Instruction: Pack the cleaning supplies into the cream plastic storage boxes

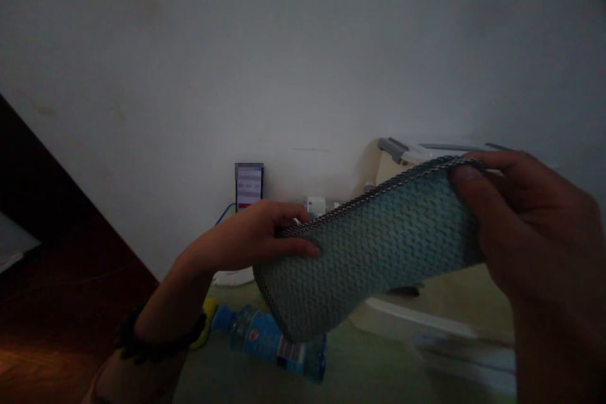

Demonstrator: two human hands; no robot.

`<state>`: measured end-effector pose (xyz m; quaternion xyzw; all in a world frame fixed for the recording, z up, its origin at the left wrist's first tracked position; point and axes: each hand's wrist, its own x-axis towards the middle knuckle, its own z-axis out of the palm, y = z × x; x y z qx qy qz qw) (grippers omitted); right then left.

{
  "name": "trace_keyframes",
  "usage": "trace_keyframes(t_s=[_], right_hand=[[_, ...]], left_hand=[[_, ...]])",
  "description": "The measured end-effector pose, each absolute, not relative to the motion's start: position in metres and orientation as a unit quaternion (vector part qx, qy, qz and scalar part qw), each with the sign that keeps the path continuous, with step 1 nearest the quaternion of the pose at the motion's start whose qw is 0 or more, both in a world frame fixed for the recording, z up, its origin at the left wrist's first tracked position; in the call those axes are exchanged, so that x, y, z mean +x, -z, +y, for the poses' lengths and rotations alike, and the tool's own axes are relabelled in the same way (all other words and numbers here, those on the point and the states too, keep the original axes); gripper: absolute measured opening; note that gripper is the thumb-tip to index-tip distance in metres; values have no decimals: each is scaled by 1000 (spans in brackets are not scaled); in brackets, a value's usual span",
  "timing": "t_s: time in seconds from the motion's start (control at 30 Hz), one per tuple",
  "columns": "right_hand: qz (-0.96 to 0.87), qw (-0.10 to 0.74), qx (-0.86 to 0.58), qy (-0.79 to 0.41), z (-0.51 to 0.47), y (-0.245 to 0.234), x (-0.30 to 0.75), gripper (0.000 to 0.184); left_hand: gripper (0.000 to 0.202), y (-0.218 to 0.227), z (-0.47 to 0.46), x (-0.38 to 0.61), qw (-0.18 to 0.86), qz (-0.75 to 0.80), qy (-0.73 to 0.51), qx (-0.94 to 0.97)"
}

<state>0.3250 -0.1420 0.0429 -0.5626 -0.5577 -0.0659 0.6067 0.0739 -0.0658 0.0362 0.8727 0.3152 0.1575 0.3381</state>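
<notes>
While I watch from afar through the head camera, a bare pale wall [303, 63] fills most of my view, with a greenish tabletop [374, 375] set against it, so that things can lean there. On the right I see a white plastic container [426, 315], partly blocked from me; a white frame with a grey latch [395, 149] rises behind, and I cannot tell whether the two are joined.

Before them, raised in the air over the tabletop, is a pale green mesh dishcloth [379, 259] with dark braided edging. It slants up to my right because the right hand [544, 227] holds its end higher, pinching the upper corner with the thumb in front and fingers behind. The left hand [265, 233] straddles the other end's edge in a narrow grip, thumb on the near face. Held at both ends, the cloth stays spread, though its lower side sags.

Below its left corner a blue-capped plastic water bottle [265, 334] lies on its side, perhaps because that keeps it low. A smartphone [249, 186] stands upright by the wall, probably so its timer faces the camera. Near the bottle's cap sits a yellow sponge-like piece [207, 319], half hidden by the left wrist.
</notes>
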Motion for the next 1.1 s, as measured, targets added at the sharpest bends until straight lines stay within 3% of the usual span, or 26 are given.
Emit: trace_keyframes(t_s=[0.13,0.3,0.47,0.57,0.77,0.9,1.0,1.1], right_hand=[[-519,625,-580,55,-141,-43,333,16],[-533,610,-586,34,-136,-43,337,12],[-549,586,-596,-12,-132,-44,336,11],[-580,574,-577,-30,-133,-42,329,12],[-667,533,-516,-69,-141,-38,302,10],[-667,535,-499,-138,-142,-38,293,7],[-597,581,-500,-237,-138,-40,296,6],[-541,611,-460,-350,-132,-41,301,15]], left_hand=[[29,-35,-60,66,382,324,-131,856],[32,-34,-55,56,358,330,-79,870],[23,-36,-51,48,397,311,-42,863],[23,-37,-53,48,338,344,-7,876],[48,-33,-63,71,328,261,-106,901],[29,-29,-68,87,348,200,-144,905],[16,-28,-68,88,410,175,-165,880],[17,-27,-68,85,553,159,-239,782]])
